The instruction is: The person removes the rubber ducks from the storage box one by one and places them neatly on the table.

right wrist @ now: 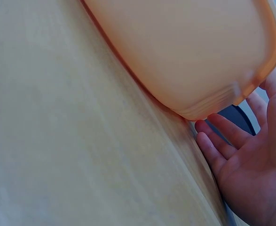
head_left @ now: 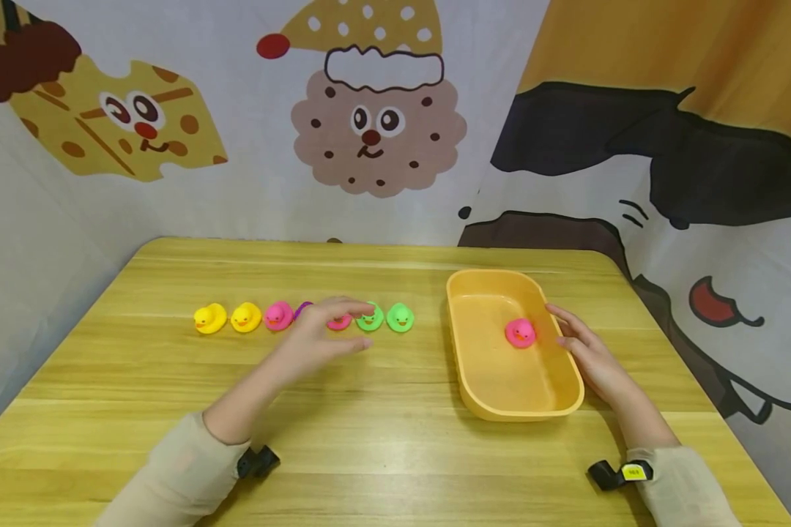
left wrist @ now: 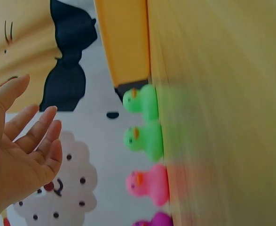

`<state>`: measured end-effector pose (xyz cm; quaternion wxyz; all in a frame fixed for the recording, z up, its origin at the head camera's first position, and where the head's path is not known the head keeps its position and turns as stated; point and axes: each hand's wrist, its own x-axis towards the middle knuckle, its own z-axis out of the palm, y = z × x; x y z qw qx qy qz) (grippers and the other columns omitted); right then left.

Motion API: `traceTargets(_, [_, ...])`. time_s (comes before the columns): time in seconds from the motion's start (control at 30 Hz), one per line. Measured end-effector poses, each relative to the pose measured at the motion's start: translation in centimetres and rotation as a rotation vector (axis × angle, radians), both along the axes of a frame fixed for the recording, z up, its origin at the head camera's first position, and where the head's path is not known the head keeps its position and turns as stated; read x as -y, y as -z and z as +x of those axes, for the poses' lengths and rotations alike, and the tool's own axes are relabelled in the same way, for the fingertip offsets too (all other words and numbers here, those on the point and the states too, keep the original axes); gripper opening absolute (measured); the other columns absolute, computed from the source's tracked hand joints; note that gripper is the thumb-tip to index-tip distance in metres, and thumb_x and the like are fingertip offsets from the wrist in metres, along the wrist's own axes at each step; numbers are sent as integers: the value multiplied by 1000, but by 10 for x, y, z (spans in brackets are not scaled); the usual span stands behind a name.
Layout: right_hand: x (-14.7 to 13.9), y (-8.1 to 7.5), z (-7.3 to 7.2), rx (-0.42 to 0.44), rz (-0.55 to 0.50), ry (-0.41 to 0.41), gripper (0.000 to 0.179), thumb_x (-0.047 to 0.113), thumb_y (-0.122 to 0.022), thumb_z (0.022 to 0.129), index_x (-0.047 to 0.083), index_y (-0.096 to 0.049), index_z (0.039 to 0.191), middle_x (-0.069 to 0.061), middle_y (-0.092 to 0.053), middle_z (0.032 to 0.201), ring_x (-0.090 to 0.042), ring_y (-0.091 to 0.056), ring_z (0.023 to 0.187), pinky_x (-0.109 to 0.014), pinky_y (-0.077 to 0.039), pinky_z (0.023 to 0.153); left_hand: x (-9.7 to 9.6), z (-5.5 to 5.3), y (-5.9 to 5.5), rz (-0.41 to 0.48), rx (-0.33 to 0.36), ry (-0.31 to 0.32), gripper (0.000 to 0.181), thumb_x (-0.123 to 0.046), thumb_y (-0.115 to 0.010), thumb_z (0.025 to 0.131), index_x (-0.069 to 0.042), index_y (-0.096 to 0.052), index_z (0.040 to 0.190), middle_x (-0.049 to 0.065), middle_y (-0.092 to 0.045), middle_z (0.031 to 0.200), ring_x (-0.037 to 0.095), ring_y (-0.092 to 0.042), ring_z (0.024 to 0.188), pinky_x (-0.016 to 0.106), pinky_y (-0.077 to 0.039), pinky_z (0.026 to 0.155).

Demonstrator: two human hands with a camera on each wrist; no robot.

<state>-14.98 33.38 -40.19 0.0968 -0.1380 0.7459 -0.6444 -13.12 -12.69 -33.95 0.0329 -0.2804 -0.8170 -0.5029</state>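
Note:
My left hand (head_left: 316,337) hovers over a row of rubber ducks, thumb and fingers spread apart with nothing between them. Two yellow ducks (head_left: 228,318) sit at the row's left end, then a pink duck (head_left: 279,316). The left hand partly hides a purple duck (head_left: 302,309) and another pink duck (left wrist: 149,184). Two green ducks (left wrist: 145,142) form the right end. At the right, my right hand (head_left: 593,359) grips the side of a yellow-orange plastic basin (head_left: 464,351), thumb at the rim and fingers against the outer wall. One pink duck (head_left: 521,333) lies inside it.
Everything stands on a wood-grain table (head_left: 369,454). Behind the table hangs a cloth backdrop (head_left: 237,205) with cartoon figures. A small black camera is strapped on each wrist.

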Motion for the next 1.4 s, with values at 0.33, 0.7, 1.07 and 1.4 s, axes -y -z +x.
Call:
traceTargets(0.33, [0, 0, -1, -2, 4, 4, 52, 9, -41, 102, 11, -25, 152, -6, -37, 140, -7, -52, 115, -27, -49, 86, -40, -1, 0, -42, 24, 76, 46, -27, -78, 81, -16, -65, 124, -3, -58, 127, 15, -49, 118, 44, -42, 97])
traceTargets(0.7, [0, 0, 0, 9, 12, 12, 53, 9, -41, 102, 11, -25, 152, -9, -36, 142, -7, -52, 115, -28, -50, 85, -87, -6, -5, -96, -41, 161, 48, -25, -77, 82, -10, -63, 125, -1, -62, 122, 17, -53, 114, 33, -41, 97])
traceTargets(1.07, [0, -1, -1, 5, 35, 15, 53, 9, -41, 102, 11, -25, 152, -24, -28, 146, -6, -52, 115, -27, -49, 85, -131, -10, -8, -139, -133, 232, 46, -26, -77, 83, -9, -65, 123, 1, -63, 120, 13, -53, 112, 25, -39, 96])
traceTargets(1.4, [0, -2, -1, 18, 12, 9, 53, 8, -40, 101, 11, -25, 152, -16, -32, 143, -8, -53, 114, -29, -50, 85, -163, -24, -7, -208, -127, 235, 45, -33, -76, 83, -13, -66, 122, -6, -64, 118, 9, -52, 107, 19, -37, 93])
